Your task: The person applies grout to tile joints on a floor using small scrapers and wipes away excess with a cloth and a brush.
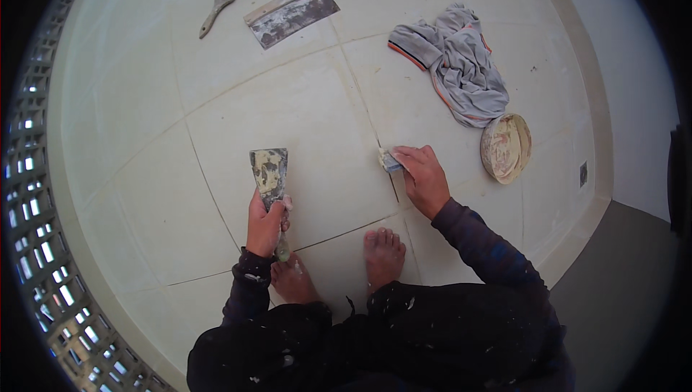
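My left hand (265, 227) is closed round the handle of a putty knife (268, 174), whose blade points away from me and carries pale paste. My right hand (425, 179) grips a small flat scraper (389, 163) with a lump of cream paste on it, held at a dark joint between the white floor tiles (288, 111). Beyond that hand, to the right, lies a round shallow tub (505, 148) smeared inside with the same paste.
A crumpled grey cloth (461, 75) with orange edging lies beside the tub. A paintbrush (220, 6) and a wide blade (291, 17) lie farther off. A perforated block screen (40, 248) runs along the left, a white wall (598, 46) along the right. My bare feet (382, 255) are below.
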Motion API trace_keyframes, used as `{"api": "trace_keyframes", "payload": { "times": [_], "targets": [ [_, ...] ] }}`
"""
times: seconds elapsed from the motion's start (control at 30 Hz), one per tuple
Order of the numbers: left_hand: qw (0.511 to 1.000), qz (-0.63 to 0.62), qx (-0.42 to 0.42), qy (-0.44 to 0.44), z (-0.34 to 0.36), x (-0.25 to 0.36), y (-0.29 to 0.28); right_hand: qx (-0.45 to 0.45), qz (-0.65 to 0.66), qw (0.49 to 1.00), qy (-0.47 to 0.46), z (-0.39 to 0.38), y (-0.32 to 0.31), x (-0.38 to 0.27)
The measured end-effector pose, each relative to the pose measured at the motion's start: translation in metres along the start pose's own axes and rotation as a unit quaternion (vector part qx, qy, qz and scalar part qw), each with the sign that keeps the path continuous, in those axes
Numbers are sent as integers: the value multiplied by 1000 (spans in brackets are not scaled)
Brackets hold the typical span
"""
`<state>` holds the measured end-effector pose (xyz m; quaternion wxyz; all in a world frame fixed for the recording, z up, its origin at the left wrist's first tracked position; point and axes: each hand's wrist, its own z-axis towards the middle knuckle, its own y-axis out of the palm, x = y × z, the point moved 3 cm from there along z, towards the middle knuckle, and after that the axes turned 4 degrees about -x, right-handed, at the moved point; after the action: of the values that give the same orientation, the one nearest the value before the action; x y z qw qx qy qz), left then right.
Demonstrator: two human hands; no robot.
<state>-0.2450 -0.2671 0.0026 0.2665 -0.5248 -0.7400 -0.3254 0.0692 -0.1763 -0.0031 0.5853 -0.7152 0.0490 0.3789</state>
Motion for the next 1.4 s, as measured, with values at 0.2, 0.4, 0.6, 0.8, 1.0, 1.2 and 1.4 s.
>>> {"api": "trace_keyframes", "payload": {
  "times": [0.2,0.4,0.6,0.8,1.0,1.2,1.4],
  "targets": [
    [1000,-7,1,14,6,-9,-4,82,-176,977,-83,51,33,18],
    [1000,-12,8,-9,11,-19,-8,45,-250,954,-161,83,28,29],
    [1000,0,-25,-2,4,-14,8,6,-209,967,-143,125,15,35],
    [1000,-22,-15,-16,-1,-14,-2,-122,95,986,63,114,-12,54],
    [989,-5,-145,-8,-7,-7,36,-105,608,745,253,68,-3,22],
    [982,15,-185,28,-14,-4,58,-63,645,717,257,39,1,-22],
    [992,-6,-49,118,-5,5,67,-85,631,729,250,17,9,-54]
  ]
}}
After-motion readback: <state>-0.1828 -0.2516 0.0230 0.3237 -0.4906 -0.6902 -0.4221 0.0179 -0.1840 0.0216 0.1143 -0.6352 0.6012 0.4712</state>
